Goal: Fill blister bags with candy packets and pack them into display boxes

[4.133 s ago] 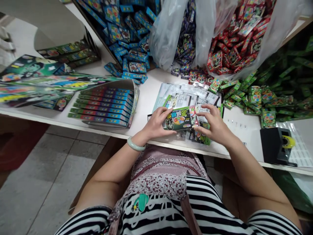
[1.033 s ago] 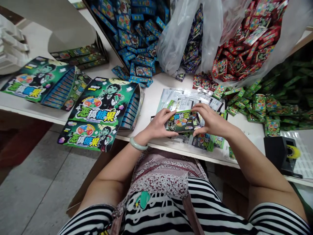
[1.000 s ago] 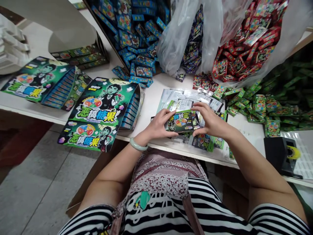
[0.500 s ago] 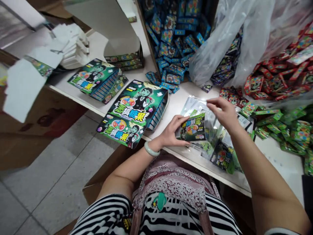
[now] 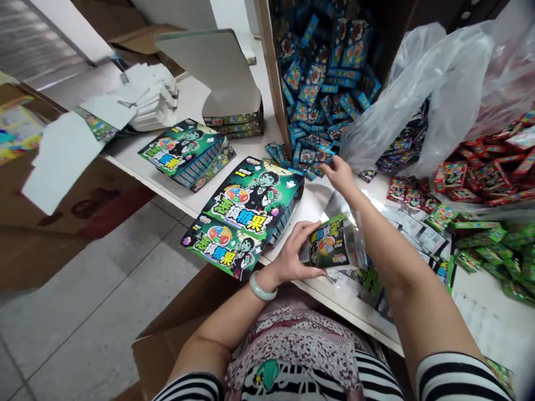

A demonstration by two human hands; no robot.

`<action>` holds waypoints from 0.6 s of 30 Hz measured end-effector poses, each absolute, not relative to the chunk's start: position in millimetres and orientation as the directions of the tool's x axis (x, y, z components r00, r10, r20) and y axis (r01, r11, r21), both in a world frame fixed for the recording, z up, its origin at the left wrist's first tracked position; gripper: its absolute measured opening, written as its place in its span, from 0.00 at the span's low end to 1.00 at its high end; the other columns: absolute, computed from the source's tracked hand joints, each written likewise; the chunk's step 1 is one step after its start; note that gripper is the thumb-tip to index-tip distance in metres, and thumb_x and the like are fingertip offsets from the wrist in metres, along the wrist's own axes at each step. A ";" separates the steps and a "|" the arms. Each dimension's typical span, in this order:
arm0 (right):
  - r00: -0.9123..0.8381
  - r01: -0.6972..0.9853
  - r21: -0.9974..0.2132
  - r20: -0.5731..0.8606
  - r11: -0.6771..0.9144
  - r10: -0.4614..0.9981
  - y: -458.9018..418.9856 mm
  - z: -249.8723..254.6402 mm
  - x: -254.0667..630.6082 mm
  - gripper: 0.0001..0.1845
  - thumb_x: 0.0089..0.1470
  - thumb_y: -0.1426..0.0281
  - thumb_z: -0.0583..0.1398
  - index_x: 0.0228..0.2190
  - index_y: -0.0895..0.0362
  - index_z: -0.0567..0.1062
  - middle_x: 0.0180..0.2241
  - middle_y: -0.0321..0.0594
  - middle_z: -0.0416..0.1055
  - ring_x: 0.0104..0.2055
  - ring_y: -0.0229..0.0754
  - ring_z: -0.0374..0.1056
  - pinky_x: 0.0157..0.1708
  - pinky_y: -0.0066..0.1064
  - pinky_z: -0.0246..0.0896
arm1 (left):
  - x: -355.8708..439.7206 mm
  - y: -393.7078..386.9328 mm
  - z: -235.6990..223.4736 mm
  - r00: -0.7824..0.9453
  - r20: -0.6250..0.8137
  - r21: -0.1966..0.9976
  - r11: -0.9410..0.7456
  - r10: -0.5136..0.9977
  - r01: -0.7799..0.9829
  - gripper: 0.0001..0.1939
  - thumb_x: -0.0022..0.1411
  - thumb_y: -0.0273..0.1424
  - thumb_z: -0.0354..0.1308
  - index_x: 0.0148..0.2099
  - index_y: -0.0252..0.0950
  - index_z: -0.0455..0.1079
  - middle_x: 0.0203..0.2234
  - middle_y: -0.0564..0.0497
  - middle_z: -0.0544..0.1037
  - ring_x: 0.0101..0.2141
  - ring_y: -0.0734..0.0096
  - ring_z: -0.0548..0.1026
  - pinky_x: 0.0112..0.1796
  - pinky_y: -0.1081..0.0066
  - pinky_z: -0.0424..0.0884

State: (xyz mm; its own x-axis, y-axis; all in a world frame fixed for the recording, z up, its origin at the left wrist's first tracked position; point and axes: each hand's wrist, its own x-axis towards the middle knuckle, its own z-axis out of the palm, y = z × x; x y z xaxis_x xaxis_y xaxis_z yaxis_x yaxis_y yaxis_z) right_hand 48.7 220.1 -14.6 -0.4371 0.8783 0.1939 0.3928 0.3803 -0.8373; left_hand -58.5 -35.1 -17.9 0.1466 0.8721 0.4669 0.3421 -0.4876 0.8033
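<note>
In the head view, my left hand (image 5: 295, 256) is closed around the left side of a clear plastic pouch with a dark, green-edged printed front (image 5: 328, 244). The pouch is tilted above the table's front edge, its clear side toward my right forearm. My right hand (image 5: 340, 177) is stretched out to the small blue candy boxes (image 5: 304, 159) spilling from a carton. Its thumb and forefinger are pinched at a small blue candy box (image 5: 325, 151). Beneath my right forearm lie more flat printed pouches (image 5: 378, 287), partly hidden.
Two green display boxes (image 5: 246, 200) (image 5: 179, 146) of blue packs stand at left, one overhanging the edge. Behind are a raised-lid box (image 5: 213, 67) and white folded cartons (image 5: 154, 94). Plastic bags (image 5: 455, 72), red boxes (image 5: 480, 172) and green boxes (image 5: 480, 239) lie at right.
My right hand has moved from the pouch's opening forward and left to the blue candy boxes. My left hand still holds the pouch. The view has shifted slightly.
</note>
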 end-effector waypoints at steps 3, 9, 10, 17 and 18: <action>-0.365 0.133 -0.989 0.011 0.064 0.931 195.1 -3.9 97.8 0.18 0.47 0.58 0.64 0.37 0.56 0.73 0.34 0.39 0.75 0.35 0.41 0.71 0.34 0.32 0.69 | -60.4 -34.2 -18.3 0.138 0.489 0.789 -0.505 0.861 0.351 0.52 0.50 0.58 0.66 0.70 0.42 0.55 0.54 0.41 0.66 0.54 0.50 0.69 0.56 0.49 0.69; -0.340 -0.067 -0.991 -0.087 -0.116 0.936 123.3 21.4 189.7 0.28 0.38 0.55 0.72 0.40 0.51 0.73 0.33 0.33 0.73 0.31 0.36 0.69 0.29 0.28 0.67 | -55.6 -28.4 -14.5 0.182 0.462 0.742 -0.490 0.868 0.458 0.49 0.52 0.58 0.65 0.69 0.41 0.57 0.53 0.41 0.67 0.55 0.51 0.69 0.56 0.51 0.70; -0.312 -0.062 -0.993 -0.081 -0.105 0.946 113.5 23.5 202.7 0.31 0.37 0.55 0.72 0.43 0.50 0.72 0.32 0.31 0.72 0.29 0.36 0.68 0.28 0.28 0.67 | -53.7 -27.0 -13.7 0.190 0.446 0.735 -0.479 0.875 0.479 0.49 0.53 0.58 0.64 0.69 0.40 0.57 0.53 0.41 0.67 0.55 0.52 0.69 0.56 0.51 0.70; -0.059 0.004 -1.000 -0.014 -0.014 0.998 64.8 16.2 271.2 0.25 0.37 0.58 0.72 0.33 0.52 0.68 0.32 0.32 0.69 0.31 0.37 0.67 0.26 0.27 0.65 | -34.3 -18.9 -9.8 0.260 0.352 0.654 -0.435 0.899 0.619 0.48 0.52 0.54 0.68 0.68 0.40 0.57 0.52 0.43 0.65 0.55 0.53 0.68 0.59 0.52 0.68; -0.003 0.019 -1.000 -0.018 -0.018 1.000 61.8 12.2 277.2 0.24 0.36 0.58 0.72 0.31 0.52 0.66 0.32 0.32 0.69 0.31 0.36 0.67 0.27 0.27 0.66 | -31.8 -18.2 -9.6 0.274 0.357 0.648 -0.448 0.893 0.616 0.48 0.52 0.53 0.68 0.69 0.40 0.57 0.52 0.43 0.65 0.55 0.53 0.68 0.59 0.52 0.68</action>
